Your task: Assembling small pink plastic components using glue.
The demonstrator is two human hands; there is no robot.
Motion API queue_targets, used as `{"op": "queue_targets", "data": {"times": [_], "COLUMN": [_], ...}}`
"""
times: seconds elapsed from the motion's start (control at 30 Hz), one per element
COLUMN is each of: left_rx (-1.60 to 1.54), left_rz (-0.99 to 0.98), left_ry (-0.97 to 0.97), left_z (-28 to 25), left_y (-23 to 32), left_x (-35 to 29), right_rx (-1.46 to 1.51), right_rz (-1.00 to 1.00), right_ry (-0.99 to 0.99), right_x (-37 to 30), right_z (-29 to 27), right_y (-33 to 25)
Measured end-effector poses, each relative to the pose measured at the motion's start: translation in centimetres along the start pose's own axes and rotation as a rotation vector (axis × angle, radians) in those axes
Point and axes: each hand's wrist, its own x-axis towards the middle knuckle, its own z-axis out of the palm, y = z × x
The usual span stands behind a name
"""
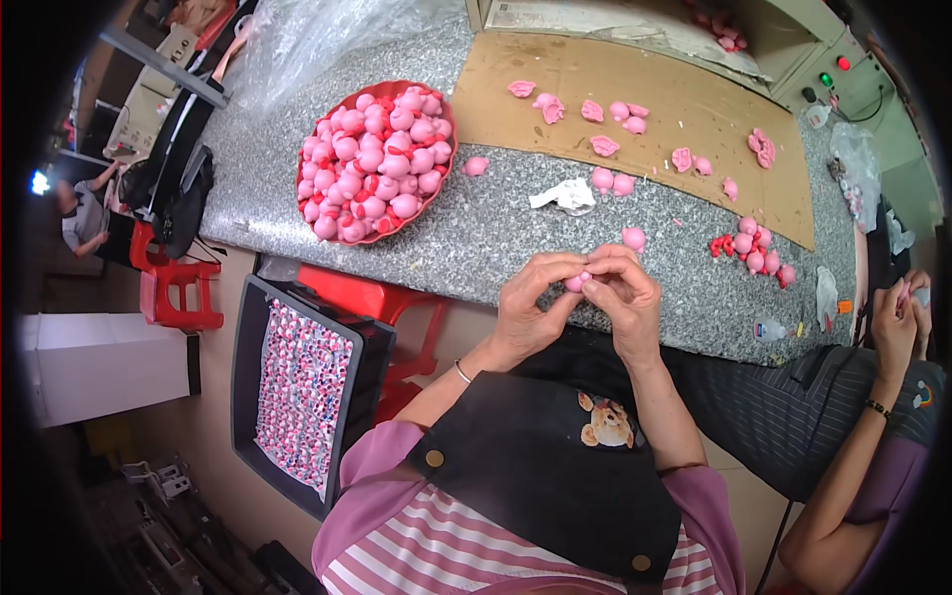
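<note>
My left hand (535,302) and my right hand (627,297) meet above the front edge of the speckled grey table. Between their fingertips they pinch a small round pink piece (575,284), mostly covered by the fingers. Just beyond my right hand lies a round pink piece (634,238). A pair of pink balls (613,182) and a crumpled white tissue (565,197) rest farther back. To the left, a red scalloped bowl (453,159) is heaped with pink balls and red bits.
Pink pieces lie scattered on a cardboard sheet (654,109). Pink and red parts (759,248) cluster at right, near a small clear bottle (769,329). A black crate (248,372) of small parts stands lower left beside a red stool (357,293). A co-worker's hands (897,317) work at far right.
</note>
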Motion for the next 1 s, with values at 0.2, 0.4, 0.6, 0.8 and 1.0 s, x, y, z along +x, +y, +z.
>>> {"op": "queue_targets", "data": {"times": [0.2,0.4,0.6,0.8,1.0], "left_rx": [0.087,0.104,0.14,0.167,0.199], "left_rz": [0.05,0.061,0.064,0.068,0.122], "left_ry": [-0.025,-0.007,-0.026,-0.009,0.011], "left_z": [-0.3,-0.35,-0.42,-0.25,-0.23], "left_y": [0.49,0.39,0.35,-0.16,0.21], "left_x": [0.37,-0.01,-0.01,-0.15,0.35], "right_rx": [-0.037,-0.028,0.044,0.039,0.023], "right_rz": [-0.021,0.019,0.047,0.065,0.079], "right_ry": [0.045,0.045,0.011,-0.011,-0.035], "right_x": [-0.02,-0.17,-0.33,-0.03,0.09], "right_z": [0.22,0.42,0.07,0.26,0.0], "right_y": [-0.17,-0.22,0.08,0.17,-0.23]}}
